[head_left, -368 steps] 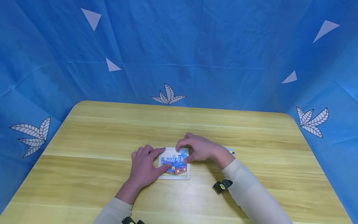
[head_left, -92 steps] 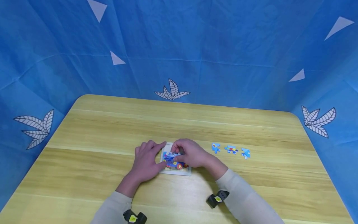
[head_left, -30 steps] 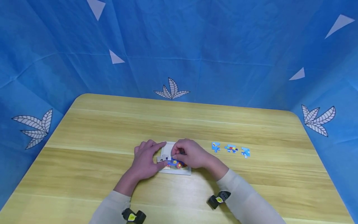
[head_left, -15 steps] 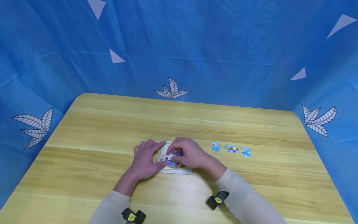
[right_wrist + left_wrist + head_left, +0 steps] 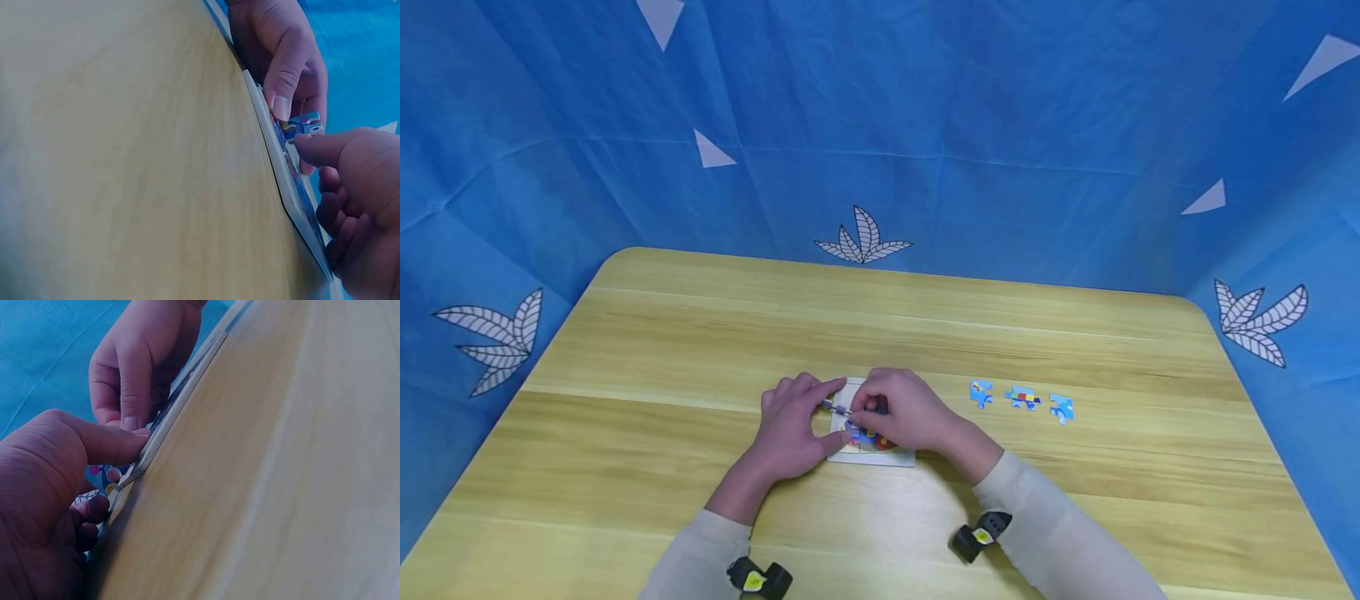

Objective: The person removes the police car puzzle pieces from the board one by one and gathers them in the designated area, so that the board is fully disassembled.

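Note:
A small jigsaw puzzle in a pale tray [image 5: 874, 458] lies on the table under both hands, with part of a blue vehicle with red wheels showing. My right hand [image 5: 906, 412] pinches a jigsaw piece [image 5: 838, 409] between thumb and fingers and holds it tilted up over the tray. In the right wrist view the piece [image 5: 306, 125] shows its blue picture side with an eye. My left hand [image 5: 793, 429] steadies the tray's left side, its thumb on the lower left pieces and its index fingertip at the upper left corner. The right hand covers the tray's right part.
Three loose blue jigsaw pieces, a left one [image 5: 981, 393], a middle one [image 5: 1023, 397] and a right one [image 5: 1062, 408], lie in a row right of the tray. A blue cloth [image 5: 880, 125] hangs behind the wooden table [image 5: 700, 333].
Earlier the tray's upper part held more picture pieces; now its pale base shows there. The right hand has lifted a piece, turned its grey back up, then tilted it edge-on. The left hand stays put.

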### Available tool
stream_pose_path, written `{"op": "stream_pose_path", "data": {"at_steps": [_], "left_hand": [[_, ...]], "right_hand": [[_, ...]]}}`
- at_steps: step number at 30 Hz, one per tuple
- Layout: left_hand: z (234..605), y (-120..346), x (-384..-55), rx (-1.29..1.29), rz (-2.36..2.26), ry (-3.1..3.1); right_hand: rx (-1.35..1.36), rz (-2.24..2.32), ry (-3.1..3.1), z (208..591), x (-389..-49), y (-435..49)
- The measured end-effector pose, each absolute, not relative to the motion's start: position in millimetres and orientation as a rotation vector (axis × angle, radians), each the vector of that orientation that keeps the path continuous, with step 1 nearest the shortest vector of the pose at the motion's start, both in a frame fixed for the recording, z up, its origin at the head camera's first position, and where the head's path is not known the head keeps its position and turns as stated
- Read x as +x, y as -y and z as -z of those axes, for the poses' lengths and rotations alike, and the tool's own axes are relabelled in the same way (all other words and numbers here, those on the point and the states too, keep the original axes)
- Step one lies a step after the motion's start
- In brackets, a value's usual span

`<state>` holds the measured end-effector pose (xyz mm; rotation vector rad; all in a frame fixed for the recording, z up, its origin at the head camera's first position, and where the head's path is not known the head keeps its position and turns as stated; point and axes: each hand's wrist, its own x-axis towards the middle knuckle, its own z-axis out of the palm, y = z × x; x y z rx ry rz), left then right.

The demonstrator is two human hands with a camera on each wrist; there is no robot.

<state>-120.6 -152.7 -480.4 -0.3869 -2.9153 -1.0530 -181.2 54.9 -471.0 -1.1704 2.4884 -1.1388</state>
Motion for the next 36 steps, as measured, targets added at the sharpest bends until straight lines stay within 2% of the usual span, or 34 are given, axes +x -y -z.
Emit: {"op": "stream_pose_path", "data": {"at_steps": [21, 36], "left_hand": [[481, 149, -120, -0.337, 1.037, 2.965], [478, 148, -119, -0.323, 1.05, 2.975]], "right_hand": [[-0.71, 1.34, -2.492, 462, -168, -81], [-0.426, 1.38, -2.468, 456, -147, -124]]}}
